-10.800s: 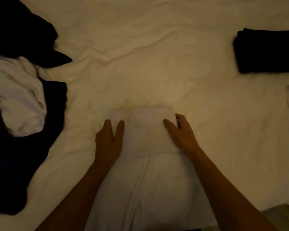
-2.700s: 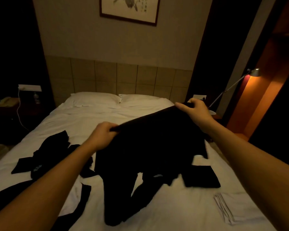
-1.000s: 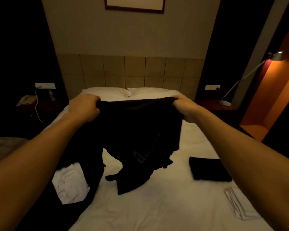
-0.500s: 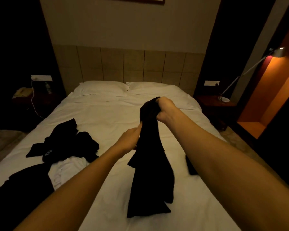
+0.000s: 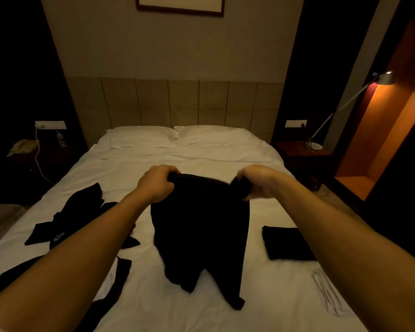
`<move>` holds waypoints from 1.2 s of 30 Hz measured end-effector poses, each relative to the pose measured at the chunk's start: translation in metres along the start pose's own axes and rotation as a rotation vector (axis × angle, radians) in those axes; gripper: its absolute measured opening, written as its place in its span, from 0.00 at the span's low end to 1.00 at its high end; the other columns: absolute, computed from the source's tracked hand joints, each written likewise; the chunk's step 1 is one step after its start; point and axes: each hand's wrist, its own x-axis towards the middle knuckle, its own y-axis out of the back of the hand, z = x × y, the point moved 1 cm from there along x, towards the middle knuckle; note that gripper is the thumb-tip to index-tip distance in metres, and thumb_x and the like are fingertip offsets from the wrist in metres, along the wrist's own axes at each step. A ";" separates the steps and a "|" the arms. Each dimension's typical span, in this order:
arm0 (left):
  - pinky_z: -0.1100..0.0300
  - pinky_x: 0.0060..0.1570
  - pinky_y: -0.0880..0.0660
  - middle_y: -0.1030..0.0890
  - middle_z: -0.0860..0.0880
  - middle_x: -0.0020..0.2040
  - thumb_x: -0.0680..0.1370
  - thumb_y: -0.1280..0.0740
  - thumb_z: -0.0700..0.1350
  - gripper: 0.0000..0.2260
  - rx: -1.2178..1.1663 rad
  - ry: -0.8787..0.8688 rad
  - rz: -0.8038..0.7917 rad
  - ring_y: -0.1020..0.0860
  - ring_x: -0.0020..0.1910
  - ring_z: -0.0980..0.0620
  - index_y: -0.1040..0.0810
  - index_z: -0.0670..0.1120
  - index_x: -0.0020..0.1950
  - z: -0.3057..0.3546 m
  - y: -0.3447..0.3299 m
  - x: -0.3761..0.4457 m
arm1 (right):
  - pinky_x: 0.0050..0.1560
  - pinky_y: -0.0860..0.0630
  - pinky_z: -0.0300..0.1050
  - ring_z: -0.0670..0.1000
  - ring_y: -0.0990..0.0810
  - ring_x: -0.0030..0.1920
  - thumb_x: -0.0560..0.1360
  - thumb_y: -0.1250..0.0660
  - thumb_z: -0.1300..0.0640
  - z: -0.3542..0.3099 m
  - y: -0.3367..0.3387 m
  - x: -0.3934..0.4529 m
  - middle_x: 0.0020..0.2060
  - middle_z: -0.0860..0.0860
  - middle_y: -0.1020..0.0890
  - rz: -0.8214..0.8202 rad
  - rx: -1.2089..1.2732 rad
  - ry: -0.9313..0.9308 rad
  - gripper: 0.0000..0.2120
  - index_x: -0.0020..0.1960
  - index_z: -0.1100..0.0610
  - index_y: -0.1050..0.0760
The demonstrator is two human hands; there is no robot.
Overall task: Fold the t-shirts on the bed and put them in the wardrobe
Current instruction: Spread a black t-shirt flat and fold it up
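A black t-shirt hangs in the air over the white bed, its lower end reaching down to the sheet. My left hand grips its top edge on the left and my right hand grips the top edge on the right, both arms stretched forward. A folded black t-shirt lies on the bed to the right. Nearer me on the right lies a folded white t-shirt. Several unfolded black garments are heaped on the left side of the bed.
Two white pillows lie against the padded headboard. A dark nightstand with a desk lamp stands right of the bed, beside an orange-lit alcove. Another nightstand with a telephone and a cable stands on the left.
Half a second ago the black t-shirt hung bunched in a narrow strip with my hands close together. My hands have moved apart and it now hangs spread wide between them.
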 end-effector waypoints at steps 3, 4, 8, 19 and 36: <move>0.52 0.52 0.21 0.20 0.49 0.56 0.69 0.40 0.27 0.26 -0.115 -0.165 0.069 0.22 0.53 0.48 0.19 0.54 0.54 0.034 0.016 0.005 | 0.47 0.19 0.47 0.54 0.20 0.47 0.81 0.40 0.61 -0.005 -0.009 -0.017 0.49 0.56 0.20 -0.294 -0.580 0.004 0.07 0.54 0.59 0.24; 0.58 0.49 0.22 0.20 0.49 0.57 0.69 0.40 0.25 0.27 -0.144 -0.227 0.089 0.23 0.55 0.50 0.20 0.53 0.56 0.047 0.020 0.004 | 0.50 0.20 0.47 0.54 0.21 0.49 0.81 0.37 0.59 -0.011 -0.014 -0.015 0.52 0.56 0.21 -0.328 -0.697 0.038 0.05 0.55 0.57 0.24; 0.70 0.52 0.28 0.21 0.53 0.58 0.70 0.38 0.24 0.27 -0.156 -0.428 0.185 0.26 0.60 0.55 0.20 0.50 0.59 0.086 0.040 -0.003 | 0.52 0.23 0.46 0.52 0.25 0.56 0.76 0.29 0.55 -0.036 -0.021 0.004 0.59 0.54 0.28 -0.197 -0.434 0.390 0.15 0.60 0.54 0.29; 0.52 0.68 0.28 0.23 0.55 0.66 0.77 0.31 0.34 0.24 -0.231 -0.513 0.172 0.27 0.67 0.58 0.25 0.53 0.69 0.047 0.078 -0.014 | 0.51 0.19 0.45 0.49 0.17 0.49 0.77 0.31 0.59 -0.059 -0.046 -0.002 0.48 0.52 0.16 -0.180 -0.335 0.786 0.08 0.56 0.54 0.21; 0.60 0.42 0.27 0.17 0.52 0.43 0.75 0.27 0.48 0.03 -0.121 -0.206 -0.009 0.19 0.45 0.53 0.18 0.53 0.48 0.059 0.077 0.005 | 0.47 0.22 0.55 0.55 0.21 0.45 0.74 0.28 0.51 -0.074 -0.037 -0.023 0.47 0.53 0.21 0.163 -0.739 0.869 0.16 0.52 0.53 0.34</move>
